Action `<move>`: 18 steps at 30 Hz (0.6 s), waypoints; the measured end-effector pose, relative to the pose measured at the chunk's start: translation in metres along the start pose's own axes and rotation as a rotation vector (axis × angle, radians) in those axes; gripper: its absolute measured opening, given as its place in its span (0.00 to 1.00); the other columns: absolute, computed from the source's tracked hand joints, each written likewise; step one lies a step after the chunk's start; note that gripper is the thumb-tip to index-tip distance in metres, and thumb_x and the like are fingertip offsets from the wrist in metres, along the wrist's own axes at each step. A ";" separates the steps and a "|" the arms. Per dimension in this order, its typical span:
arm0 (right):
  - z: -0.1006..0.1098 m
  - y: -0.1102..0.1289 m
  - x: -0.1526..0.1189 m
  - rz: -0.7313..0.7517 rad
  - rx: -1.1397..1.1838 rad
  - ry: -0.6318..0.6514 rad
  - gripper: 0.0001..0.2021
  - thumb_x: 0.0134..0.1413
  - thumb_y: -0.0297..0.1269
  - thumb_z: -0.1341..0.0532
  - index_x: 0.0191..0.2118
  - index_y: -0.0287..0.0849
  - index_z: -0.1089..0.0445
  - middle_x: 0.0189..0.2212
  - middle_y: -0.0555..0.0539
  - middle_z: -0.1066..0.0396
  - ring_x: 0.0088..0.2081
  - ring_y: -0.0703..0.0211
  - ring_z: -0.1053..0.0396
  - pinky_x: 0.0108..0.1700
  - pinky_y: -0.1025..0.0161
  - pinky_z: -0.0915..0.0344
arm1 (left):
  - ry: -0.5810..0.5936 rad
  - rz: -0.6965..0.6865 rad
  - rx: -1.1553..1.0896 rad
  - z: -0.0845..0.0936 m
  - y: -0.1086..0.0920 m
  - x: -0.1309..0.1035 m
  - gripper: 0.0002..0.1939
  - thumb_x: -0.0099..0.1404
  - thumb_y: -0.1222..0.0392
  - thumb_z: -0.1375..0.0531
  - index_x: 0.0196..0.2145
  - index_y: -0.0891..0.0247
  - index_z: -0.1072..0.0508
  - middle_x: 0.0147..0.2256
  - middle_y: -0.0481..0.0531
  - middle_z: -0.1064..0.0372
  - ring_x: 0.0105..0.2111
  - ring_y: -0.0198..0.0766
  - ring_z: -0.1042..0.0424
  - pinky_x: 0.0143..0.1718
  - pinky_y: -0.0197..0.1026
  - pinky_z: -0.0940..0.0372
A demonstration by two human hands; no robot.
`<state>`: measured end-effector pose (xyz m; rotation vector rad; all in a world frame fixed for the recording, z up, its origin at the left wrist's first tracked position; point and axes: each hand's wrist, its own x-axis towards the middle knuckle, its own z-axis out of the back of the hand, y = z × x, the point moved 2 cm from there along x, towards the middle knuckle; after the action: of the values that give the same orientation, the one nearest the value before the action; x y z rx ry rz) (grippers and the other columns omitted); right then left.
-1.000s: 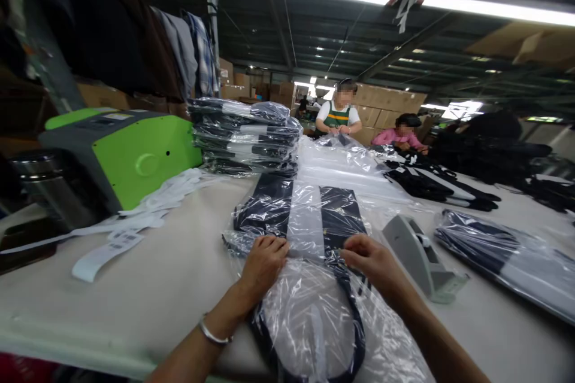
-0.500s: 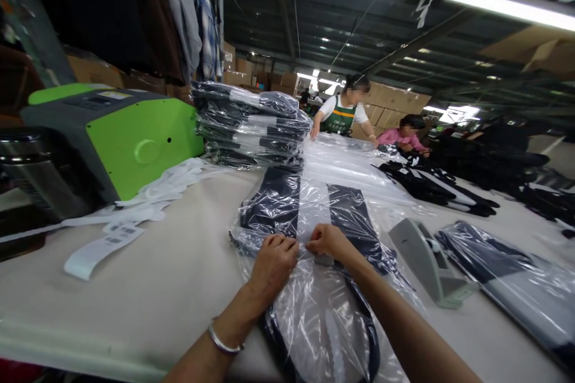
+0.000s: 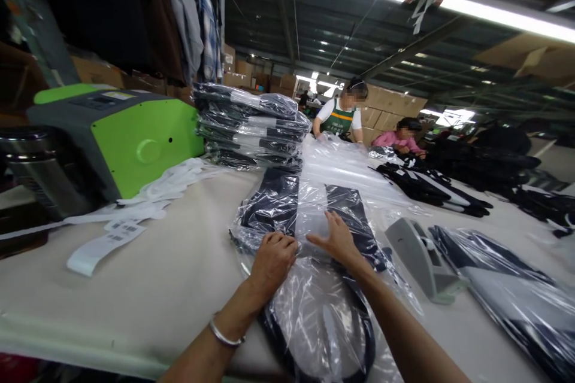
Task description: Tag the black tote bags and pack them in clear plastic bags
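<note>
In front of me a clear plastic bag [image 3: 309, 323] lies over a dark folded garment [image 3: 272, 200] with a white strip [image 3: 311, 209] down its middle. My left hand [image 3: 275, 260], with a silver bangle at the wrist, has its fingers curled down and pressed together on the bag's plastic, left of the strip. Over the strip, my right hand [image 3: 336, 239] is open, thumb and fingers apart and nothing held. A dark looped part of the garment shows through the plastic nearer to me.
A grey tape dispenser [image 3: 415, 257] stands to the right, beside another bagged garment [image 3: 516, 287]. Bagged garments form a stack [image 3: 251, 125] behind. Leftward are a green and grey machine [image 3: 144, 143], printed labels [image 3: 105, 245] and a metal flask [image 3: 38, 170]. A co-worker [image 3: 339, 116] handles plastic sheets [image 3: 341, 167] across the table.
My right hand has opened from a pinch, its fingers now spread upward over the strip. My left hand stays almost in place. The co-worker's arms have drawn closer together.
</note>
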<state>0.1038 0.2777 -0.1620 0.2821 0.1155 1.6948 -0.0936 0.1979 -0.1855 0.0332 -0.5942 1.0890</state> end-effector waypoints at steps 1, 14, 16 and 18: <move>-0.006 0.003 0.000 -0.015 0.022 0.016 0.51 0.51 0.62 0.36 0.71 0.36 0.53 0.72 0.33 0.58 0.72 0.36 0.59 0.68 0.44 0.56 | 0.001 0.003 -0.001 -0.001 0.000 0.000 0.16 0.67 0.63 0.37 0.52 0.57 0.29 0.50 0.51 0.25 0.52 0.45 0.33 0.56 0.53 0.43; 0.003 -0.065 -0.021 -0.084 -0.071 -0.052 0.51 0.46 0.57 0.32 0.71 0.39 0.50 0.72 0.34 0.57 0.72 0.36 0.60 0.70 0.42 0.62 | -0.030 0.016 -0.034 -0.001 0.001 -0.002 0.15 0.66 0.64 0.37 0.50 0.56 0.27 0.50 0.51 0.25 0.52 0.45 0.32 0.56 0.54 0.42; 0.017 -0.081 -0.022 -0.095 -0.093 -0.133 0.49 0.46 0.52 0.31 0.70 0.39 0.49 0.72 0.34 0.56 0.72 0.35 0.60 0.70 0.41 0.62 | -0.033 0.026 -0.047 -0.003 0.001 -0.001 0.15 0.66 0.64 0.37 0.50 0.56 0.26 0.50 0.51 0.24 0.52 0.45 0.32 0.57 0.54 0.41; 0.032 -0.101 -0.019 -0.146 -0.047 -0.207 0.45 0.49 0.49 0.33 0.69 0.37 0.48 0.70 0.32 0.53 0.71 0.36 0.57 0.69 0.42 0.59 | -0.035 0.045 -0.077 -0.003 0.003 0.001 0.13 0.67 0.61 0.38 0.49 0.56 0.26 0.49 0.52 0.24 0.51 0.46 0.30 0.56 0.55 0.40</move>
<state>0.2107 0.2707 -0.1576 0.4023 -0.0558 1.5123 -0.0942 0.2016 -0.1885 -0.0279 -0.6706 1.1099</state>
